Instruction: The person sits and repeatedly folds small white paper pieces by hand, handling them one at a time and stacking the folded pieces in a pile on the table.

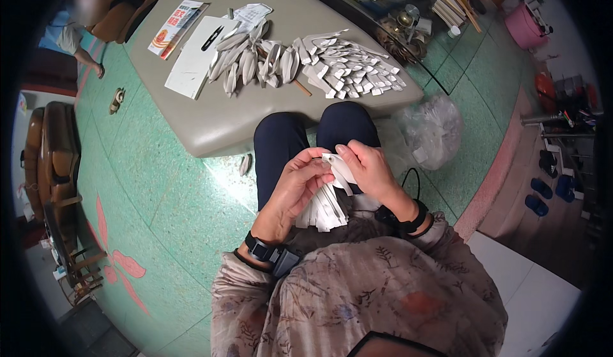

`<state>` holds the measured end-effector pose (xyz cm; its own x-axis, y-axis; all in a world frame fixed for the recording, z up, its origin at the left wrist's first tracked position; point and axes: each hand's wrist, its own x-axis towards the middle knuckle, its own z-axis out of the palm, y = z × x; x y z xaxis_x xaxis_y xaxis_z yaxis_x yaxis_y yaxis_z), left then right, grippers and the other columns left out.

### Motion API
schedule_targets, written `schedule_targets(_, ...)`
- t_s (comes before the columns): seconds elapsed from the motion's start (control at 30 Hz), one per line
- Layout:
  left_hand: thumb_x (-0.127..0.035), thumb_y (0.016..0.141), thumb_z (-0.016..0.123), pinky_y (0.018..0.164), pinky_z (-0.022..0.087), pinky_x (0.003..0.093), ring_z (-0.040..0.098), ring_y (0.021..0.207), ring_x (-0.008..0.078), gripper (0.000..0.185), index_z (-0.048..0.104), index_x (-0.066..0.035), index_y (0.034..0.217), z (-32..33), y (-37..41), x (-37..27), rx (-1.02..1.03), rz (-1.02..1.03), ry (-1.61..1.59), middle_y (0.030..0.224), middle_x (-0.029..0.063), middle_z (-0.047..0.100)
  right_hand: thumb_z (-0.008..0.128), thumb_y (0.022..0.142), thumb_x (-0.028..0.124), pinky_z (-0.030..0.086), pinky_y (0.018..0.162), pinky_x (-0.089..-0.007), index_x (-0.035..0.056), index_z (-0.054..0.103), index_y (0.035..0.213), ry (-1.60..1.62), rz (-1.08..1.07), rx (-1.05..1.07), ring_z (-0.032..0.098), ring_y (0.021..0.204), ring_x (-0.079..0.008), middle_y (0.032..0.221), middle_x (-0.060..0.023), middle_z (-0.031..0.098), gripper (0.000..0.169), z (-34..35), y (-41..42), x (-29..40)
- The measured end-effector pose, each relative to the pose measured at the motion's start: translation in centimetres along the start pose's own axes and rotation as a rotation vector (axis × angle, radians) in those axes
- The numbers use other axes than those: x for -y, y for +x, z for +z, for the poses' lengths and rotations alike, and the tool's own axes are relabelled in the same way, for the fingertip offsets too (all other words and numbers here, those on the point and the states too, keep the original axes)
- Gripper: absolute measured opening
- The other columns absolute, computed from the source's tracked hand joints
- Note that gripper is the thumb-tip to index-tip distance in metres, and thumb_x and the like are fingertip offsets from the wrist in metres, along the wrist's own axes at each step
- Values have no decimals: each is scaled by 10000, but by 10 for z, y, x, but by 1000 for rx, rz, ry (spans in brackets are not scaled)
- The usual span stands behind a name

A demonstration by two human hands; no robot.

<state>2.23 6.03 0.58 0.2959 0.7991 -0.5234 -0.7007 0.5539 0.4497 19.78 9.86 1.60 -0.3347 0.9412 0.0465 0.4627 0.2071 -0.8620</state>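
Note:
My left hand (300,177) grips a fanned bundle of narrow white strips (323,211) over my lap. Whether the strips are cloth or paper cannot be made out. With thumb and fingers, my right hand (366,168) pinches a pale strip (342,171) whose top end meets the left fingertips. A small dark spot shows at that end. Beyond my knees, a spread of overlapping grey-white strips (354,65) lies on a padded bench (191,122). Left of it sit several gathered bundles of grey strips (248,65).
Black thread snips (212,38) rest on a white board (194,65), beside a printed booklet (177,27). A brown stick (302,87) pokes out near the bundles. A clear plastic bag (433,132) stands on the floor at right. Another person (72,36) is at far left.

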Motion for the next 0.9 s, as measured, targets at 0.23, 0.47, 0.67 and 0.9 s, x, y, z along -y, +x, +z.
schedule_targets(0.23,56,821,516,763,498,275,615,776,154,277,578,-50,1069,4,-2,0,92,78,-218,868,60,640,560,954,220,433,449,-439,45,531,731,-129,-185,-79,585,523,-358,576,-170,556,285,12,-3,-2)
schedule_targets(0.47,3,855,595,741,481,249,601,761,117,142,623,-34,989,4,2,0,-11,166,-77,848,24,640,577,946,210,426,452,-423,30,539,739,-184,-169,-57,587,521,-347,589,-171,561,276,13,-10,-4)
schedule_targets(0.67,-52,912,622,679,506,246,623,711,104,135,635,12,1030,-4,-11,-10,-194,423,837,847,31,669,655,886,131,434,504,-363,7,565,768,-14,-134,-68,597,566,-288,646,-143,580,193,-3,-2,13)
schedule_targets(0.9,-64,936,600,669,536,258,644,710,133,156,618,46,1045,-7,-3,-79,-296,663,701,843,74,672,662,855,39,500,848,-310,14,580,1181,286,-217,-198,575,1092,-205,1265,-118,563,337,-13,26,0)
